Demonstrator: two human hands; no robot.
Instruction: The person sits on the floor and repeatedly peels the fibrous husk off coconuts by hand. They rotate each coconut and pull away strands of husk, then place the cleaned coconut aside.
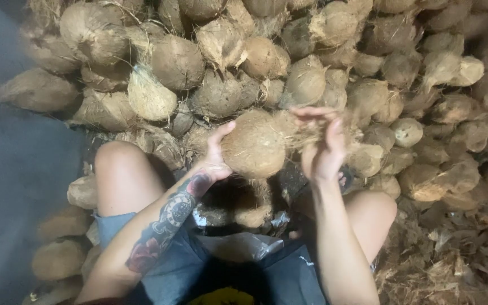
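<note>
Coconut pile [334, 62] across upper frame, husk fibre mostly on. Held coconut [253, 144] at centre, largely stripped. Left hand [214, 158] cupping, fingers spread. Right hand [324, 148] pinching fibre tuft [306, 131] attached.

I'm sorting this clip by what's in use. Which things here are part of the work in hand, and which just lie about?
In hand:
- coconut, cupped by the left hand
- husk fibre at its side, gripped by the right hand

Lying about:
- pile of coconuts in front of the knees
- loose husk scraps on the floor at right
- coconuts at left
</note>
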